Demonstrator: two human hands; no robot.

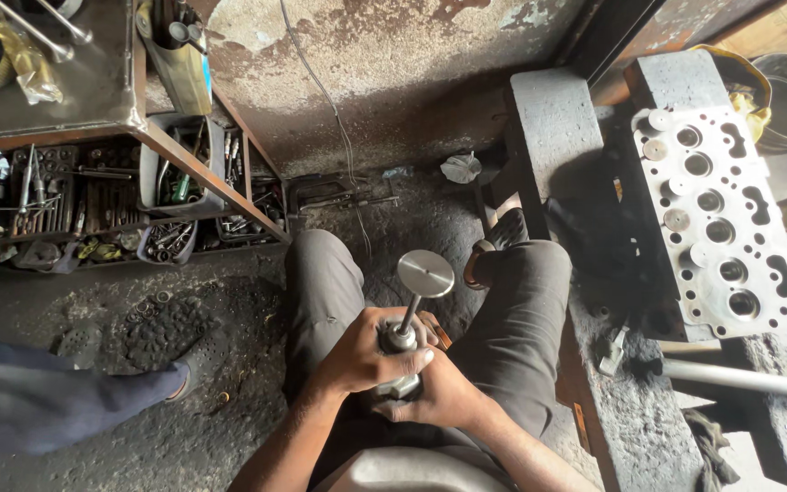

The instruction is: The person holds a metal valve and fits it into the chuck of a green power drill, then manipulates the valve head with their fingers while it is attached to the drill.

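A seated person's left hand and right hand are both closed around the lower stem of a shiny steel engine valve, held upright over the lap between the knees, flat round head on top. To the right, a pale metal cylinder head rests on grey concrete blocks.

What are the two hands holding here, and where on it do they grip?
An engine valve, disc head up. The left hand wraps the lower stem; the right hand closes around a metal piece at the stem's bottom end, mostly hidden.
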